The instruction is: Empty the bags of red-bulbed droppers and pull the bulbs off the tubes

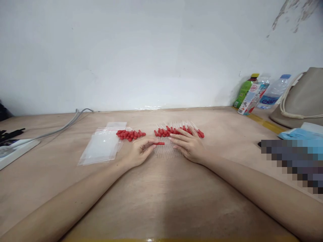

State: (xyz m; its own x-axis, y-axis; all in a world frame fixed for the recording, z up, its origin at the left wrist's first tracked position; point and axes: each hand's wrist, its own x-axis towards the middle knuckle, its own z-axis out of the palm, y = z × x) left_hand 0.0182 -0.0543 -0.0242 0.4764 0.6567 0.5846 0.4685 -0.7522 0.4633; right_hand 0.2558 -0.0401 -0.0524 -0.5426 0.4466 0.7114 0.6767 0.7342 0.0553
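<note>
My left hand [141,150] pinches a red rubber dropper bulb [159,143] between thumb and fingertips. A thin clear tube [168,144] runs from the bulb's open end to my right hand [190,144], whose lower fingers close on it while the other fingers stretch out. Beneath and between the hands lies a row of clear dropper tubes [163,153]. Just beyond them, droppers with red bulbs fitted [165,131] lie side by side, partly covered by my right fingers. A heap of loose red bulbs [130,134] sits behind my left hand.
Clear plastic zip bags [99,148] lie left of the bulbs. A grey cable [63,127] leads to a white power strip [20,151] at far left. Bottles [246,89], a carton [252,99], a beige bag [302,97] and a blue packet [300,136] stand or lie at right.
</note>
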